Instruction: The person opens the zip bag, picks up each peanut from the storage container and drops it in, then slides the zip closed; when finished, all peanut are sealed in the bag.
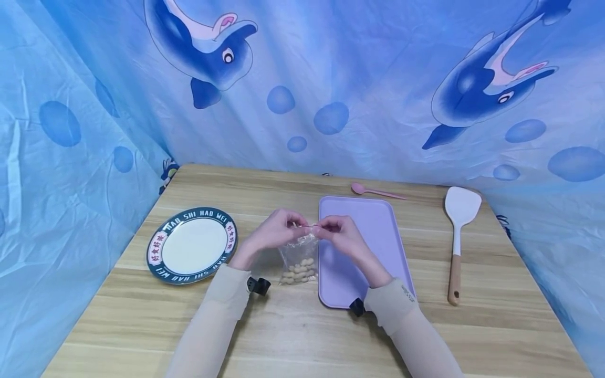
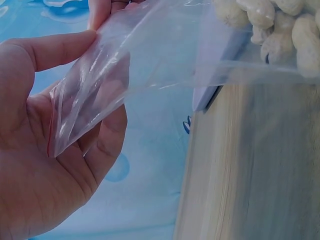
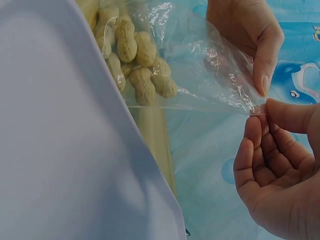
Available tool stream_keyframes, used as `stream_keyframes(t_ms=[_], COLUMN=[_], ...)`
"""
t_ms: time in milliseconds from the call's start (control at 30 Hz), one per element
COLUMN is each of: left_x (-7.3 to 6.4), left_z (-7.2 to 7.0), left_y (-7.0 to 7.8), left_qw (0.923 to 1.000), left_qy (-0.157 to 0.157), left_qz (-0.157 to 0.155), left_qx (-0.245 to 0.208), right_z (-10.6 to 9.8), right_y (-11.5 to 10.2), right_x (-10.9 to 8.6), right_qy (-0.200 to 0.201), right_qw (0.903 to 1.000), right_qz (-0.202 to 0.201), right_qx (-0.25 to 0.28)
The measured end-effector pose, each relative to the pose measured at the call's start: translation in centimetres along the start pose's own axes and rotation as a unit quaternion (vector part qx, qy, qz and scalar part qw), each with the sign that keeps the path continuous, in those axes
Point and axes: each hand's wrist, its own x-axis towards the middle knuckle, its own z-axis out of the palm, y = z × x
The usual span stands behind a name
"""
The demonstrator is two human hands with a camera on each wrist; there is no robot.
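Observation:
A clear zip bag (image 1: 299, 253) with a red line along its top edge hangs between my hands, just left of the purple tray (image 1: 366, 247). Several unshelled peanuts (image 1: 299, 271) lie in its bottom. My left hand (image 1: 279, 229) pinches the top edge between thumb and fingers; in the left wrist view the bag's corner (image 2: 75, 115) lies across the palm side. At the other top corner my right hand (image 1: 342, 234) pinches the bag, as the right wrist view shows with thumb and fingertips meeting on the plastic (image 3: 225, 80). Whether the seal is parted, I cannot tell.
An oval plate (image 1: 194, 245) with a dark green lettered rim sits at the left. Behind the tray lies a pink spoon (image 1: 378, 192). A white spatula (image 1: 457, 231) with a wooden handle is at the right. A blue dolphin-print curtain (image 1: 302, 73) surrounds the wooden table (image 1: 293, 341).

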Motion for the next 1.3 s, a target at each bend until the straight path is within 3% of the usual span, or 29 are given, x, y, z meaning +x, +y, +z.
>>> stream_keyframes(t_ms=[233, 767, 1300], left_x=[-0.1, -0.8, -1.5], left_z=[-0.5, -2.5, -4.0], left_y=[-0.2, -1.4, -2.2], left_qw=[0.9999, 0.9984, 0.9944], left_qy=[0.006, 0.027, 0.03], left_qz=[0.001, -0.032, -0.093], left_qx=[0.012, 0.039, 0.038], right_z=[0.0, -0.3, -0.5], right_y=[-0.1, 0.8, 2.0], right_x=[0.1, 0.3, 1.0], right_qy=[0.015, 0.025, 0.019], right_qw=[0.9995, 0.9984, 0.9986], right_qz=[0.019, 0.034, 0.048], right_qx=[0.02, 0.037, 0.014])
